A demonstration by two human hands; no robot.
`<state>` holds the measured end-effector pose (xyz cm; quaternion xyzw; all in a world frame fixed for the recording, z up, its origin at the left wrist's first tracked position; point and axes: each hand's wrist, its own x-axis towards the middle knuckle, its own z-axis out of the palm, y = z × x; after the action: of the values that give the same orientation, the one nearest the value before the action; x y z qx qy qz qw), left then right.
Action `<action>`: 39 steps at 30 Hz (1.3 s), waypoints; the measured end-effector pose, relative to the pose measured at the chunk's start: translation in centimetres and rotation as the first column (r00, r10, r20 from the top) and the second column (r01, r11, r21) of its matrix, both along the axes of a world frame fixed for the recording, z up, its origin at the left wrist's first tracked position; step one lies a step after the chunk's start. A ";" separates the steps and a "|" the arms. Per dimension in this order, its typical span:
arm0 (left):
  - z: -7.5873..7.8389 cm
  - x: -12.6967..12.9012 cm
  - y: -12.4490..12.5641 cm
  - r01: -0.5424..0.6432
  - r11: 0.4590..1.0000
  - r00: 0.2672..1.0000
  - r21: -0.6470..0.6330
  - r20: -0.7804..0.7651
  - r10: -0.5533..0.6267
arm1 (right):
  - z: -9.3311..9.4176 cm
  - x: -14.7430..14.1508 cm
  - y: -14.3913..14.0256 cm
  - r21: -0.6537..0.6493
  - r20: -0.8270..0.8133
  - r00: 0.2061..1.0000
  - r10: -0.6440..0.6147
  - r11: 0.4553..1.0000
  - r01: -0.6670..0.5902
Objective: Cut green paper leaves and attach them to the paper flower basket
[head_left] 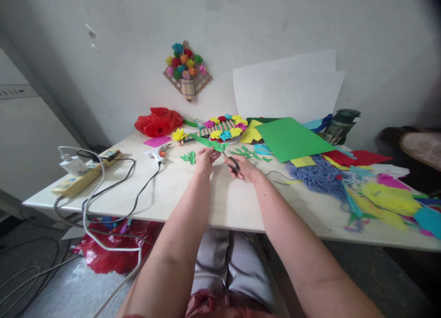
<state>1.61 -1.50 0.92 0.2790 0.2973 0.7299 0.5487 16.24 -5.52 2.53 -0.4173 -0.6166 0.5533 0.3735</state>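
My left hand pinches a long green paper strip above the white table. In my right hand are black-handled scissors, blades angled up-left into the strip. Small green cut leaf shapes lie left of my left hand, more green cut pieces lie behind my right hand. Just beyond the strip sits a woven mat with paper flowers.
A glue gun with a black cord and a power strip lie on the left. Green sheets, blue yarn, colored paper scraps fill the right. Red bag at the back; flower decoration on the wall.
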 end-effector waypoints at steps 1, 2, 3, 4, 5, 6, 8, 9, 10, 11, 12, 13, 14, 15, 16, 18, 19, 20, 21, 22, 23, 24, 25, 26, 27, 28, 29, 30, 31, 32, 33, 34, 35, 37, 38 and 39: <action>0.0 0.0 0.0 0.001 1.000 1.000 0.005 -0.003 -0.001 | 0.0 0.0 0.0 -0.002 0.002 1.000 -0.001 1.000 0.001; 0.0 0.0 0.0 0.002 1.000 1.000 0.011 -0.004 -0.002 | 0.0 0.0 0.0 -0.002 0.006 1.000 -0.003 1.000 0.003; 0.0 0.0 0.0 0.000 1.000 1.000 0.014 -0.003 0.000 | 0.0 0.0 0.0 0.000 0.012 1.000 -0.006 1.000 0.006; 0.0 0.0 0.0 -0.001 1.000 1.000 0.016 -0.002 0.001 | 0.1 0.0 0.0 0.005 0.019 1.000 -0.010 1.000 0.010; 0.0 0.0 0.0 -0.003 1.000 1.000 0.017 -0.001 0.003 | 0.1 -0.1 -0.1 0.008 0.025 1.000 -0.014 1.000 0.014; 0.0 0.0 -0.1 -0.006 1.000 1.000 0.014 0.000 0.006 | 0.2 -0.1 -0.1 0.009 0.029 0.999 -0.021 1.000 0.020; 0.1 0.1 -0.1 -0.012 1.000 1.000 0.004 0.000 0.012 | 0.3 -0.3 -0.3 0.003 0.031 0.999 -0.037 0.999 0.037; 0.1 0.1 -0.1 -0.015 1.000 1.000 -0.002 -0.001 0.015 | 0.4 -0.3 -0.4 -0.003 0.030 0.999 -0.044 0.999 0.044; 0.1 0.1 -0.1 -0.018 1.000 1.000 -0.005 -0.002 0.018 | 0.5 -0.4 -0.5 -0.008 0.028 0.998 -0.049 0.999 0.049; 0.1 0.1 -0.1 -0.019 1.000 1.000 -0.007 -0.004 0.019 | 0.6 -0.5 -0.6 -0.014 0.025 0.998 -0.055 0.998 0.056; 0.1 0.1 -0.1 -0.019 1.000 1.000 -0.006 -0.006 0.019 | 0.7 -0.5 -0.6 -0.020 0.020 0.998 -0.060 0.998 0.061; 0.0 0.0 -0.1 -0.017 1.000 1.000 -0.002 -0.007 0.017 | 0.7 -0.6 -0.7 -0.026 0.015 0.998 -0.065 0.998 0.065; 0.0 0.0 -0.1 -0.016 1.000 1.000 0.002 -0.007 0.016 | 0.7 -0.6 -0.7 -0.031 0.009 0.998 -0.068 0.997 0.068; 0.0 0.0 -0.1 -0.013 1.000 1.000 0.006 -0.007 0.013 | 0.7 -0.6 -0.6 -0.035 0.004 0.998 -0.069 0.997 0.070; 0.0 0.0 -0.1 -0.010 1.000 1.000 0.008 -0.007 0.010 | 0.7 -0.6 -0.6 -0.034 0.000 0.998 -0.068 0.997 0.068; 0.0 0.0 -0.1 -0.005 1.000 1.000 0.012 -0.007 0.005 | 0.6 -0.6 -0.5 -0.022 -0.001 0.998 -0.062 0.998 0.062; 0.0 0.0 -0.2 -0.002 1.000 1.000 0.014 -0.005 0.002 | 0.5 -0.6 -0.5 -0.017 0.000 0.998 -0.062 0.998 0.062; 0.0 0.0 -0.2 -0.001 1.000 1.000 0.016 -0.003 0.001 | 0.5 -0.5 -0.4 -0.014 0.002 0.998 -0.063 0.998 0.063; 0.0 0.0 -0.2 0.001 1.000 1.000 0.017 -0.001 -0.001 | 0.4 -0.5 -0.4 -0.014 0.005 0.998 -0.067 0.998 0.068; 0.0 0.0 -0.2 0.000 1.000 1.000 0.016 0.000 0.000 | 0.4 -0.5 -0.4 -0.016 0.007 0.997 -0.071 0.997 0.071; 0.0 0.0 -0.2 0.001 1.000 1.000 0.015 -0.001 -0.001 | 0.4 -0.5 -0.3 -0.020 0.008 0.997 -0.072 0.997 0.072; 0.0 -0.1 -0.2 0.001 1.000 1.000 0.011 -0.005 -0.001 | 0.4 -0.4 -0.3 -0.022 0.007 0.998 -0.070 0.997 0.070; 0.0 -0.1 -0.2 0.003 1.000 1.000 0.009 -0.008 -0.003 | 0.4 -0.4 -0.3 -0.022 0.004 0.998 -0.065 0.998 0.065; 0.0 -0.1 -0.1 0.004 1.000 1.000 0.009 -0.009 -0.004 | 0.4 -0.4 -0.3 -0.021 -0.002 0.998 -0.058 0.998 0.058; 0.0 -0.1 -0.1 0.005 1.000 1.000 0.010 -0.006 -0.005 | 0.3 -0.3 -0.3 -0.018 -0.009 0.999 -0.050 0.999 0.049; 0.0 -0.1 -0.1 0.005 1.000 1.000 0.014 -0.002 -0.005 | 0.3 -0.3 -0.3 -0.017 -0.016 0.999 -0.042 0.999 0.042; 0.0 -0.2 -0.1 0.006 1.000 1.000 0.020 0.001 -0.006 | 0.3 -0.2 -0.3 -0.017 -0.020 0.999 -0.037 0.999 0.036; 0.0 -0.2 -0.1 0.005 1.000 1.000 0.023 0.001 -0.005 | 0.3 -0.2 -0.3 -0.016 -0.022 0.999 -0.029 0.999 0.028; 0.0 -0.3 -0.1 0.005 1.000 1.000 0.024 -0.002 -0.005 | 0.3 -0.2 -0.3 -0.016 -0.019 1.000 -0.021 1.000 0.021; 0.0 -0.3 -0.1 0.003 1.000 1.000 0.022 -0.008 -0.003 | 0.3 -0.1 -0.3 -0.014 -0.014 1.000 -0.011 1.000 0.011; 0.0 -0.4 -0.1 0.000 1.000 1.000 0.018 -0.014 0.000 | 0.4 -0.1 -0.4 -0.011 -0.007 1.000 -0.002 1.000 0.001; 0.0 -0.5 0.0 -0.004 1.000 1.000 0.012 -0.018 0.004 | 0.4 -0.1 -0.4 -0.008 -0.001 1.000 0.007 1.000 -0.007; 0.0 -0.5 0.0 -0.007 1.000 1.000 0.008 -0.020 0.007 | 0.4 -0.1 -0.4 -0.008 0.003 1.000 0.011 1.000 -0.011; -0.1 -0.6 0.1 -0.011 1.000 1.000 0.006 -0.017 0.011 | 0.5 -0.1 -0.5 -0.013 0.008 1.000 0.011 1.000 -0.010; -0.1 -0.6 0.2 -0.011 1.000 1.000 0.007 -0.014 0.011 | 0.5 -0.1 -0.5 -0.015 0.008 1.000 0.008 1.000 -0.008; -0.1 -0.6 0.2 -0.010 1.000 1.000 0.009 -0.012 0.010 | 0.5 -0.1 -0.5 -0.017 0.008 1.000 0.005 1.000 -0.005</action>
<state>1.00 -1.31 0.78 0.2845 0.2989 0.7322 0.5420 16.12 -6.06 3.07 -0.4212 -0.6143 0.5577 0.3663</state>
